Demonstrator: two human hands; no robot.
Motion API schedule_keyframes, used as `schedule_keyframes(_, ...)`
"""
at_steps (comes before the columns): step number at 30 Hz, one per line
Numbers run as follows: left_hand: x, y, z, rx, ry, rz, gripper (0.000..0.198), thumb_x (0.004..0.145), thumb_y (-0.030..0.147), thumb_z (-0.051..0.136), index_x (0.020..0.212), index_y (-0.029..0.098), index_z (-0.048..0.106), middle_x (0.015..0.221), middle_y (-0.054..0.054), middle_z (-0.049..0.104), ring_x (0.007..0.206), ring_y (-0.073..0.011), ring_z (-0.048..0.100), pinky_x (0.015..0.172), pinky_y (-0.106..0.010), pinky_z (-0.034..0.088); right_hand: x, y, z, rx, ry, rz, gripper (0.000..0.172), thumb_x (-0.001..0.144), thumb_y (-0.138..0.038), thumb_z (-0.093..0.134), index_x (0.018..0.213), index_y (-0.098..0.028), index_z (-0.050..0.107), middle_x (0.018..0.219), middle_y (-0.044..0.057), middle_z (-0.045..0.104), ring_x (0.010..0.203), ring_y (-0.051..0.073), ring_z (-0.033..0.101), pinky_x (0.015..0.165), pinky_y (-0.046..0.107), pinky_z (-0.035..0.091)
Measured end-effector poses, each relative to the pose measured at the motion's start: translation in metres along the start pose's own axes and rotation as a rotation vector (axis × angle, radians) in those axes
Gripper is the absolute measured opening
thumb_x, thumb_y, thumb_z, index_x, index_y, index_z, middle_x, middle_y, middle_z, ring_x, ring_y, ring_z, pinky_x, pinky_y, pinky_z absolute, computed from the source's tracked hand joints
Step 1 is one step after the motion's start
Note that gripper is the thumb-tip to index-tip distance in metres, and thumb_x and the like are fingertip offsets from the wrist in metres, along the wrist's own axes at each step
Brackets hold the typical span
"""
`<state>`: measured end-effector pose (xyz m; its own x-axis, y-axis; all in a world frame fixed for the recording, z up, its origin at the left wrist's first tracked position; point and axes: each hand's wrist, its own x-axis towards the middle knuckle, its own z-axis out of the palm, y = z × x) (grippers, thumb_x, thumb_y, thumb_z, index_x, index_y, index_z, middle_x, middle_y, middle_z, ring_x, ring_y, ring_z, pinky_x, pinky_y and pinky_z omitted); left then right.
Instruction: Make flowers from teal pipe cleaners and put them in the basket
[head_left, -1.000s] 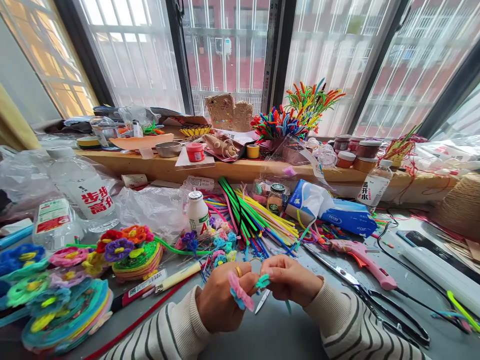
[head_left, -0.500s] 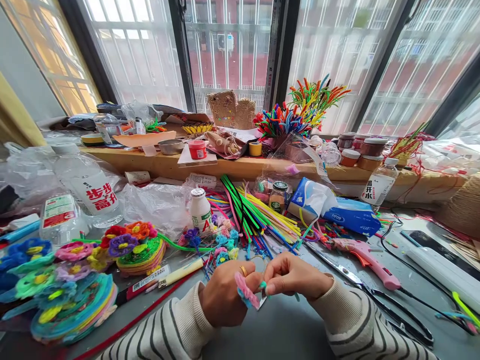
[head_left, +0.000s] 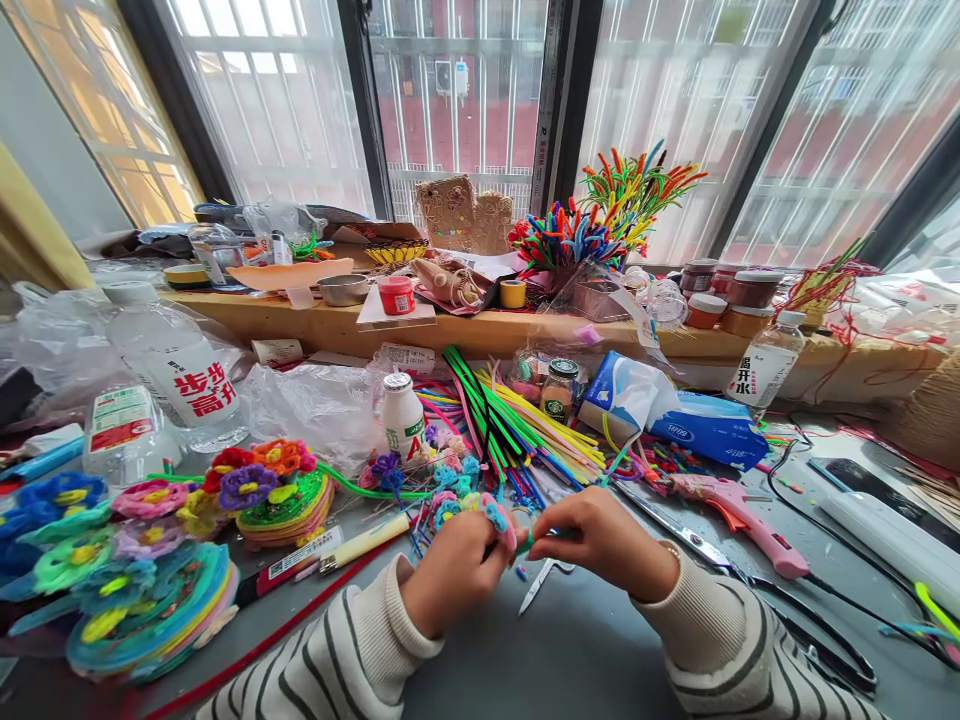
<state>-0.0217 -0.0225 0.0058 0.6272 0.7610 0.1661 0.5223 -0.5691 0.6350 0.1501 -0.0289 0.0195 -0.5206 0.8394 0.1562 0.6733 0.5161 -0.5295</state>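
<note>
My left hand point(head_left: 459, 572) is closed around a pink and blue fuzzy pipe-cleaner flower point(head_left: 498, 520), which pokes up over the fingers. Opposite it, my right hand point(head_left: 609, 540) pinches a teal-green pipe cleaner point(head_left: 528, 546) that reaches across to the left fingers. Whether the two pieces are joined cannot be made out. Below the hands, small scissors point(head_left: 541, 586) lie on the grey table. Just behind the left hand sits a cluster of small pipe-cleaner flowers point(head_left: 455, 490).
Loose pipe cleaners point(head_left: 517, 425) spread behind the hands. At right lie large scissors point(head_left: 705, 548) and a pink glue gun point(head_left: 742, 520). Finished flowers on coiled discs point(head_left: 161, 610) stand at left, near a utility knife point(head_left: 289, 565). A white bottle point(head_left: 403, 415) stands upright behind.
Both hands have lifted slightly away from me, and the flower has turned in the left hand. The small scissors on the table now show more fully below them.
</note>
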Motion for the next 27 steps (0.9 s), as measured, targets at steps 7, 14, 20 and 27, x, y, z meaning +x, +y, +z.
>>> schedule_keyframes(7,0.007,-0.007,0.003,-0.536,-0.189,-0.327,0.034,0.070,0.041,0.038,0.047,0.016,0.039,0.041,0.006,0.032,0.038,-0.0059,0.027,0.040,-0.020,0.020,-0.002,-0.006,0.004,-0.398,0.081,-0.093,0.017,0.072,-0.033,0.050,0.064,-0.021,0.060,0.054,-0.002,0.060,0.050,0.008,0.051,0.045,0.019,0.024)
schedule_keyframes(14,0.008,-0.009,-0.011,-1.161,-0.481,-0.557,0.037,0.071,0.040,0.040,0.043,0.017,0.032,0.034,0.010,0.017,0.031,-0.0028,0.011,0.033,-0.019,0.008,-0.003,-0.009,0.015,-0.504,0.315,-0.164,0.017,0.078,-0.028,0.041,0.084,-0.022,0.056,0.054,-0.002,0.060,0.049,0.009,0.052,0.046,0.021,0.025)
schedule_keyframes(20,0.008,-0.008,-0.012,-1.349,-0.274,-0.652,0.023,0.071,0.032,0.045,0.066,0.011,0.054,0.045,0.005,0.041,0.034,-0.0017,0.029,0.036,-0.015,0.026,-0.003,0.000,0.014,-0.325,0.386,-0.108,0.018,0.077,-0.027,0.042,0.081,-0.022,0.060,0.060,0.000,0.062,0.056,0.010,0.054,0.053,0.019,0.031)
schedule_keyframes(27,0.010,-0.005,-0.014,-1.502,0.246,-0.431,0.015,0.069,0.027,0.050,0.080,0.017,0.054,0.068,0.001,0.053,0.055,-0.0047,0.047,0.058,-0.019,0.040,0.004,0.011,-0.003,0.439,0.317,0.271,0.021,0.069,-0.035,0.051,0.071,-0.016,0.061,0.055,-0.002,0.054,0.046,0.007,0.045,0.043,0.018,0.031)
